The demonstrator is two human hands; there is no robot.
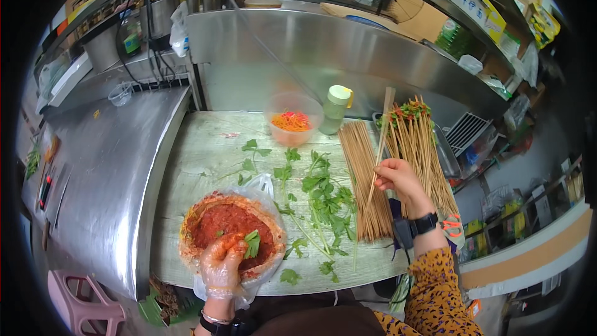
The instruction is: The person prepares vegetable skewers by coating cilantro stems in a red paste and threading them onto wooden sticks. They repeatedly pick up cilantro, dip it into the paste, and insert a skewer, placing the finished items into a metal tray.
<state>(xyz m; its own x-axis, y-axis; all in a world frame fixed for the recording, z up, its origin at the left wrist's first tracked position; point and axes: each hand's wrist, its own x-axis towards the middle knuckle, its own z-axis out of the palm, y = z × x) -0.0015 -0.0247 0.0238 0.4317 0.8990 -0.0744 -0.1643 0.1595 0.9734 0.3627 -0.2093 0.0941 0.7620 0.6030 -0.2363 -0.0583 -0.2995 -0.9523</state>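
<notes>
My left hand (pixel 219 266), in a clear plastic glove smeared red, pinches a green leaf (pixel 252 244) at its fingertips. It is over a bowl-shaped container of red minced filling (pixel 233 219), wrapped in a plastic bag (pixel 268 210). Between finger and thumb, my right hand (pixel 402 182) grips thin bamboo skewers (pixel 385 121), slanting away from me; their exact number cannot be told. Beneath them lies a bundle of bare bamboo skewers (pixel 361 172). Leafy celery-like stems (pixel 322 191) are spread across the pale tabletop (pixel 205 158), left of that bundle.
Loaded skewers with green and red tips (pixel 415 135) lie at the right by a metal tray (pixel 445 149). A plastic tub of orange shreds (pixel 294 126) and a lidded bottle (pixel 334 114) stand at the back. Orange-handled scissors (pixel 451 225) sit near the right edge. A steel counter (pixel 107 149) adjoins left.
</notes>
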